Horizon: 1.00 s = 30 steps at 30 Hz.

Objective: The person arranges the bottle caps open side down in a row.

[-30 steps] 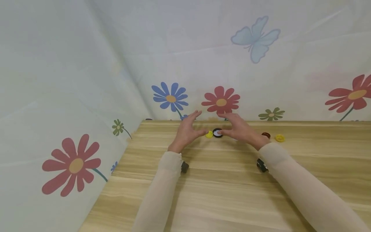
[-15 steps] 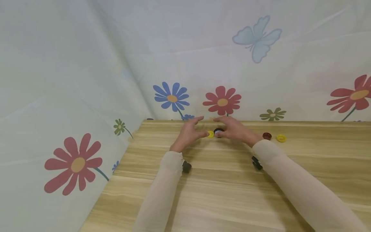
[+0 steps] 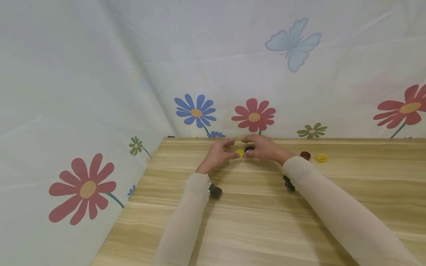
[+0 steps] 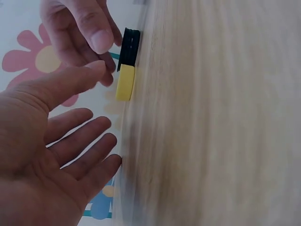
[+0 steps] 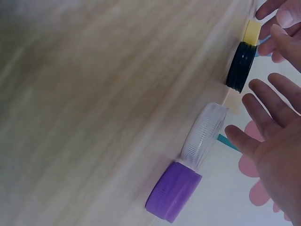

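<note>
A small yellow bottle cap (image 3: 240, 153) and a black ridged cap (image 3: 249, 149) lie side by side near the table's far edge. My left hand (image 3: 217, 154) hovers by the yellow cap, fingers loosely bent, thumb overlapping its side in the head view. Over the black cap, my right hand (image 3: 264, 147) is held with thumb and fingers spread apart, partly hiding it. Both hands hold nothing; the wrist views show the palms facing each other above the yellow cap (image 4: 125, 83) and black cap (image 5: 241, 67).
The right wrist view shows a clear ridged cap (image 5: 205, 134) beside a purple cap (image 5: 174, 190), hidden by my right hand in the head view. Farther right lie a dark red cap (image 3: 305, 155) and another yellow cap (image 3: 321, 158). A flowered cloth (image 3: 213, 66) hangs behind the table (image 3: 246, 221).
My right hand has shifted left toward my left hand, uncovering the dark red cap and covering more of the black one. My left fingers have bent inward a little.
</note>
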Tool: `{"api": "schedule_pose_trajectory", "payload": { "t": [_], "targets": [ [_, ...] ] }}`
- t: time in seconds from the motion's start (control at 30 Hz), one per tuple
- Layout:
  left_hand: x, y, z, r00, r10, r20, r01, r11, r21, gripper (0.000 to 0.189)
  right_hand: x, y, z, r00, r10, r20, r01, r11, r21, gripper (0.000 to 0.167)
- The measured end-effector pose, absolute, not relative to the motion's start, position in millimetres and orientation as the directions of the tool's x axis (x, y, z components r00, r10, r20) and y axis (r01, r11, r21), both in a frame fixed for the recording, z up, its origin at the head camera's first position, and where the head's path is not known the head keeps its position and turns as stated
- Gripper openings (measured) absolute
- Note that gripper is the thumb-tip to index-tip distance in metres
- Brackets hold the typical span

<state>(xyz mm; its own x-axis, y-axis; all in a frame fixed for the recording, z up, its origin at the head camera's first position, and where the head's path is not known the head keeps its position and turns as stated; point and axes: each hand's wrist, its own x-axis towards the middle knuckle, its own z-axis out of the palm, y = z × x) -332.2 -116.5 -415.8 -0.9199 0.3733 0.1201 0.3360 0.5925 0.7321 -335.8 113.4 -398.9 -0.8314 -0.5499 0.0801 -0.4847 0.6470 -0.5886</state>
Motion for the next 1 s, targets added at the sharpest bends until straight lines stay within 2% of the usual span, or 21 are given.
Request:
{"api": "schedule_pose_trajectory", "payload": {
  "t": [0.3, 0.8, 1.0],
  "targets": [
    [-335, -112, -422, -0.941, 0.331, 0.073, 0.274, 0.614, 0.740, 0.053, -338, 111, -402, -0.832, -0.552, 0.054, -0.477, 0.663, -0.576, 0.054],
    [-331, -106, -418, -0.949, 0.309, 0.059, 0.251, 0.630, 0.735, 0.037, -346, 104, -407, -0.846, -0.530, 0.054, -0.459, 0.673, -0.580, 0.035],
    [-332, -106, -421, -0.945, 0.319, 0.073, 0.265, 0.617, 0.741, 0.032, -347, 101, -407, -0.830, -0.552, 0.077, -0.497, 0.670, -0.552, 0.026]
  ]
}}
